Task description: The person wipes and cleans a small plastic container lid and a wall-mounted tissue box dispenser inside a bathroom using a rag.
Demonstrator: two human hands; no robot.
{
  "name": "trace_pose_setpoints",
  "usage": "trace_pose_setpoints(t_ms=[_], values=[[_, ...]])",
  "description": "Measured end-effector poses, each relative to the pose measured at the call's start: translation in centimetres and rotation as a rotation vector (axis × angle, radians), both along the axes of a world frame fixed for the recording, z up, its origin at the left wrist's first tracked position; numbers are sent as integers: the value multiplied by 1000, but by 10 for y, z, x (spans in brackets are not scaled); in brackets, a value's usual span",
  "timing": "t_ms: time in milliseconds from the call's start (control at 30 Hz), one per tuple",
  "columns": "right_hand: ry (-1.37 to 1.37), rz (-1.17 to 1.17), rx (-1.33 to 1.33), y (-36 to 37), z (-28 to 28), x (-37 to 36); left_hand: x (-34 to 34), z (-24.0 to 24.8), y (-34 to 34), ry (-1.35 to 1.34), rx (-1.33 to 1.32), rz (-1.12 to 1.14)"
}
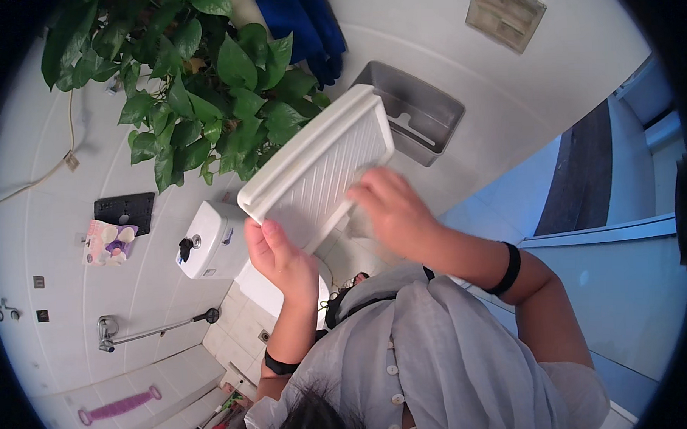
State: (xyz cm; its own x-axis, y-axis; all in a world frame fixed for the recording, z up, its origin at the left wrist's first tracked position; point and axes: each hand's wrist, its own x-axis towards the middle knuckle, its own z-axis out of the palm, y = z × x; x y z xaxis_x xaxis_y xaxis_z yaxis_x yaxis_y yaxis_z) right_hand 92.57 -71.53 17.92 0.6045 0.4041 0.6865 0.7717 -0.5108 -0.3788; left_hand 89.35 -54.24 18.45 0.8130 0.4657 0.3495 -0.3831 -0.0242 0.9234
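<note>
A white tray [330, 151] with a ribbed face and a raised rim is held up at a slant in front of me. My left hand [281, 258] grips its lower left corner, thumb on the rim. My right hand [392, 209] is at the tray's right edge, its fingers bent together and somewhat blurred. Something pale grey shows by those fingers and below them, too smeared to name. My right palm is hidden.
A leafy green plant [195, 91] hangs close beyond the tray, beside a dark blue cloth [303, 30]. A grey recessed box [446, 109] sits in the white surface behind. Below left stands a white toilet tank [212, 245]; a shower fitting [155, 332] is on the tiled wall.
</note>
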Motion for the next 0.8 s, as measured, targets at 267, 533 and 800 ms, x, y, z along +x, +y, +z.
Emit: trace_pose_setpoints(t_ms=[267, 533, 800], values=[[28, 75, 71, 29, 2, -22, 2, 0, -9, -80, 114, 12], [8, -155, 36, -18, -6, 27, 6, 8, -3, -42, -92, 66], [191, 9, 211, 25, 4, 0, 8, 5, -11, -69, -4, -13]])
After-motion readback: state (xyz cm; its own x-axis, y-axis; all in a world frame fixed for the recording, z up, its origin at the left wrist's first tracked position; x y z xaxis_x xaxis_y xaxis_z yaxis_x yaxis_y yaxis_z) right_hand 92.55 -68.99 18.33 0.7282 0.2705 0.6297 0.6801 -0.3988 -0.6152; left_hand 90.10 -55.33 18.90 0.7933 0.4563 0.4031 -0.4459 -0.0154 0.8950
